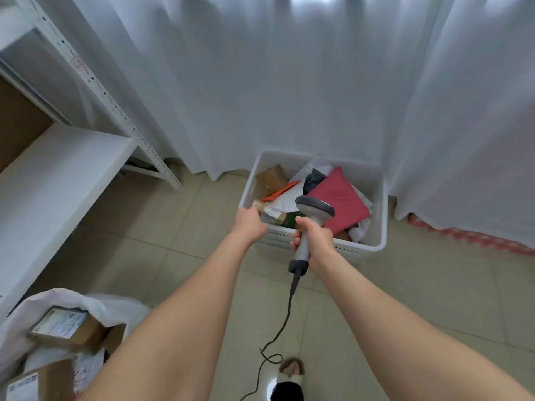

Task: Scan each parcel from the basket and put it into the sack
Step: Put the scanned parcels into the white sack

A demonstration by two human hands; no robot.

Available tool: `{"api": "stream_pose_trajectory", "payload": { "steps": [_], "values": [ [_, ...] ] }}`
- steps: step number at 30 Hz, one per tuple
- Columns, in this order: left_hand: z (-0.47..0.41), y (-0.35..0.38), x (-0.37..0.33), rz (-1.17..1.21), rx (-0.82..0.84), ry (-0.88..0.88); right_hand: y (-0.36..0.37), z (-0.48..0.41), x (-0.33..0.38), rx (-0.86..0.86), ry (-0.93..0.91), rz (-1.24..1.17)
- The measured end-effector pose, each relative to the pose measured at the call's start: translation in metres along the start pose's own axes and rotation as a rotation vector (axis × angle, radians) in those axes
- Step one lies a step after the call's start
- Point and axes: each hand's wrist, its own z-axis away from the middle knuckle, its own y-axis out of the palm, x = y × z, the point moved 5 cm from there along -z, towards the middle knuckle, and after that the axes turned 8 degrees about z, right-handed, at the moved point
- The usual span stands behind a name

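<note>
left hand (pixel 249 219) grips parcel (pixel 272 212), right hand (pixel 314 234) scanner (pixel 314 208)

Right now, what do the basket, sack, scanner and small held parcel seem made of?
Basket: probably rigid white plastic, smooth moulded rim, slotted wall.
Sack: thin white plastic or woven sheet, crumpled; unclear which.
Scanner: grey moulded plastic, matte, darker head.
Small parcel: brown matte cardboard, white label.

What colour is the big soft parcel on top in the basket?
Dark pinkish red; the soft parcel shows best in the head view.
</note>
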Motion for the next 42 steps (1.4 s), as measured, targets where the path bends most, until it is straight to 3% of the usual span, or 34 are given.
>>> {"api": "stream_pose_trajectory", "payload": {
  "steps": [13, 21, 28, 34, 39, 42],
  "values": [
    [-0.235, 0.118, -0.159, -0.049, 0.191, 0.118, -0.088, -0.235, 0.119, -0.168, 0.018, -0.036],
    [-0.362, 0.236, -0.182, -0.111, 0.344, 0.096, -0.139, -0.371, 0.111, -0.189, 0.093, -0.093],
    [-0.453, 0.312, -0.188, -0.095, 0.318, 0.066, -0.173, -0.468, 0.087, -0.143, 0.125, -0.116],
    [-0.479, 0.347, -0.191, -0.158, 0.279, 0.057, -0.196, -0.506, 0.077, -0.143, 0.161, -0.149],
    [-0.444, 0.345, -0.202, -0.236, 0.413, 0.16, -0.199, -0.486, 0.081, -0.151, 0.199, -0.149],
    [-0.415, 0.317, -0.214, -0.225, 0.385, 0.269, -0.197, -0.46, 0.093, -0.165, 0.206, -0.144]
  ]
}}
